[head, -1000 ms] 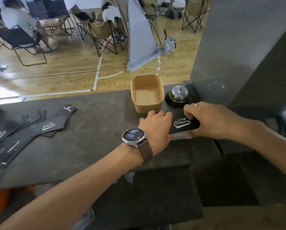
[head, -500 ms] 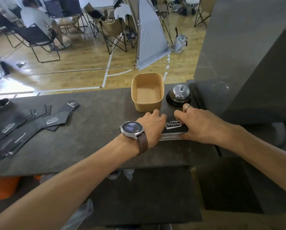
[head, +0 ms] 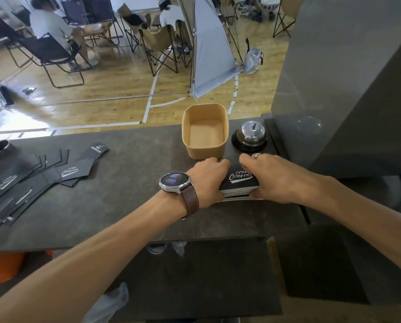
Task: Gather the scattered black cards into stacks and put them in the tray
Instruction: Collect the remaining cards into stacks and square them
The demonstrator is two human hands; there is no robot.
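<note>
A stack of black cards with white "Club Camping" lettering lies on the dark counter, just in front of the tan tray. My left hand, with a watch on its wrist, grips the stack's left end. My right hand, wearing a ring, grips its right end. The tray holds nothing. Several more black cards lie scattered at the counter's left side.
A chrome desk bell stands right of the tray. A grey pillar rises at the right. Beyond the counter is a wooden floor with folding chairs and seated people.
The stack and both hands have stayed in front of the tray. My fingers have closed in tighter on the stack's ends. The camera has tilted slightly.
</note>
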